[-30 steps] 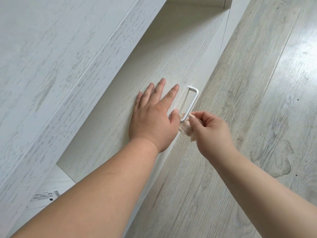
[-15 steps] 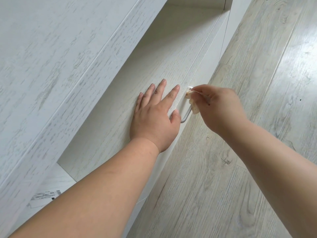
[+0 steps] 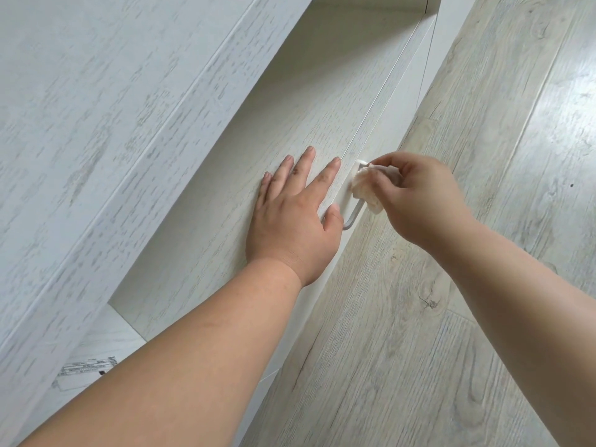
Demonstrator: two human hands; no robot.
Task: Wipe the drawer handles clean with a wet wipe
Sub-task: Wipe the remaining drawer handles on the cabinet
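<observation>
The left hand (image 3: 292, 217) lies flat with fingers straight on the drawer front (image 3: 290, 124). The right hand (image 3: 419, 198) pinches a crumpled wet wipe (image 3: 364, 187) against the upper part of the handle (image 3: 353, 217).

The left hand (image 3: 290, 217) lies flat on the drawer front (image 3: 225, 201), covering the panel just beside the handle (image 3: 353, 217); its thumb closes off the handle's near end. The right hand (image 3: 416, 195) and bunched wet wipe (image 3: 364, 187) block the handle's far end. Only the bar's short lower stretch shows between them. The floor (image 3: 419, 350) along the drawer's front edge lies open.
</observation>
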